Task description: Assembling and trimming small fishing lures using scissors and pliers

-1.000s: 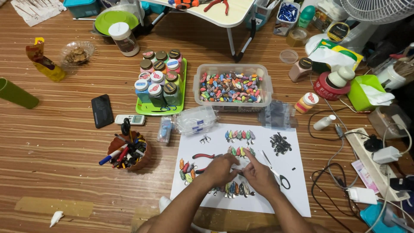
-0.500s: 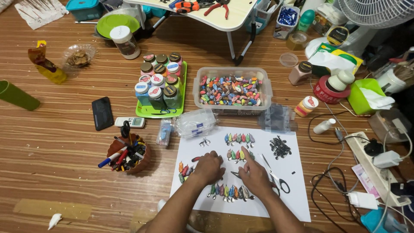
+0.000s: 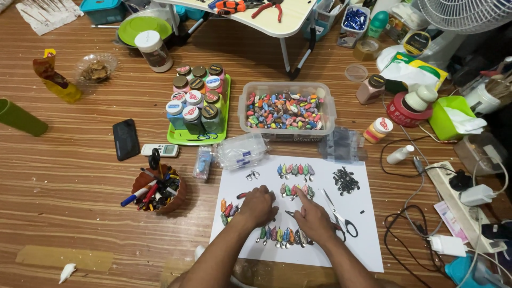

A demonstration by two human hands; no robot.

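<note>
Nearest to us, a row of small multicoloured painted figures (image 3: 280, 234) lies along the lower part of the white paper sheet (image 3: 362, 250), and both hands work just above it. The left hand (image 3: 257, 205) is curled over small pliers whose red handle shows at its thumb side; we cannot tell how firmly it grips. The right hand (image 3: 314, 218) rests close beside it, index finger extended toward the middle row of painted figures (image 3: 296, 190); whether it pinches a piece is hidden. We judge the step is best done with wrists resting on the sheet, taking one figure at a time, keeping rows apart. Black-handled scissors (image 3: 338, 216) lie touching the right hand. Farther off sit a pile of small black metal parts (image 3: 345, 180) and a clear plastic tub of painted pieces (image 3: 285, 109).
</note>
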